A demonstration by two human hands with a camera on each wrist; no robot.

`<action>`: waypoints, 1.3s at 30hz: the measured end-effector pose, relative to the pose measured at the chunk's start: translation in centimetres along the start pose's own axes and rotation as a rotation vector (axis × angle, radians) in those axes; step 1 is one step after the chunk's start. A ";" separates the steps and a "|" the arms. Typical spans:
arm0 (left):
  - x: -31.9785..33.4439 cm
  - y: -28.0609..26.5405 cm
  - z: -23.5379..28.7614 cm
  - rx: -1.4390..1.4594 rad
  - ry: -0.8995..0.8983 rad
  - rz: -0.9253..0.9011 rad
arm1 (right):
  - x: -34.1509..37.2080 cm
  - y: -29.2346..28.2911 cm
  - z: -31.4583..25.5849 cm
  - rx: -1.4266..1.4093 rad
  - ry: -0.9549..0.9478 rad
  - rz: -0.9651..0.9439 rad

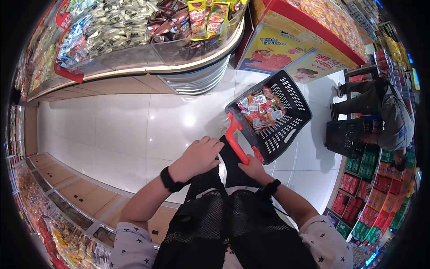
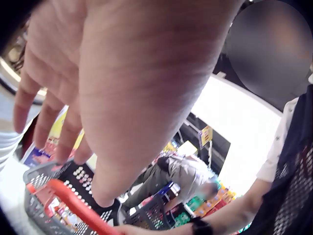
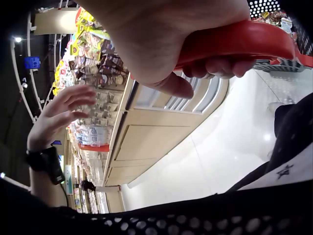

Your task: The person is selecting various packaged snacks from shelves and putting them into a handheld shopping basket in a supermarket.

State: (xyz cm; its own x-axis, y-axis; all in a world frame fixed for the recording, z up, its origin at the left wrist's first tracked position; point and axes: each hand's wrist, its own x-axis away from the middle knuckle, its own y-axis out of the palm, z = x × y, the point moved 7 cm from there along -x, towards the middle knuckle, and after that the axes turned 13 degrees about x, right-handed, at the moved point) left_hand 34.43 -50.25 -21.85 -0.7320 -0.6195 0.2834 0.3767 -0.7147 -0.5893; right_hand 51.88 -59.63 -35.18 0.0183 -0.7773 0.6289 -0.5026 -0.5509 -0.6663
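My right hand (image 1: 253,169) grips the red handle (image 1: 233,138) of a dark grey shopping basket (image 1: 293,89). Its fingers (image 3: 215,67) curl under the handle in the right wrist view. Inside the basket lies a pile of small packaged snacks (image 1: 264,107), red, white and clear. Left of the handle, my left hand (image 1: 199,154) is held in the air before my body and holds nothing. In the left wrist view the left palm (image 2: 54,63) shows with loosely extended fingers. Each wrist wears a black band.
A curved counter (image 1: 125,77) heaped with wrapped snacks stands ahead, beside a printed display box (image 1: 273,51). On the right, another person (image 1: 387,105) with a dark basket (image 1: 345,139) is by shelves of red and green packs (image 1: 367,197). Wooden cabinets (image 1: 85,197) line the left.
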 end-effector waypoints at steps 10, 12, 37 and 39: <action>-2.4 10.2 -0.8 -0.414 0.112 -0.091 | 4.2 4.7 -5.2 -0.102 -0.307 -0.379; -1.8 11.6 -1.3 -0.381 -0.131 -0.517 | 5.3 2.2 -6.4 -0.077 -0.105 -0.683; -3.8 26.4 3.2 0.695 -0.614 0.088 | 3.1 -1.6 1.7 1.070 -1.053 -0.810; -5.1 24.7 2.9 0.689 -0.614 0.166 | 0.2 -4.6 0.1 1.163 -0.954 -0.584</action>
State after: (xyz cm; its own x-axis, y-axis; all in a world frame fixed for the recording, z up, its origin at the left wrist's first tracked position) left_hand 49.12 -65.69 -35.68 -0.2847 -0.6531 0.7017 0.8467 -0.5146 -0.1354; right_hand 54.34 -57.27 -32.03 0.6896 -0.0407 0.7230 0.6519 -0.4000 -0.6443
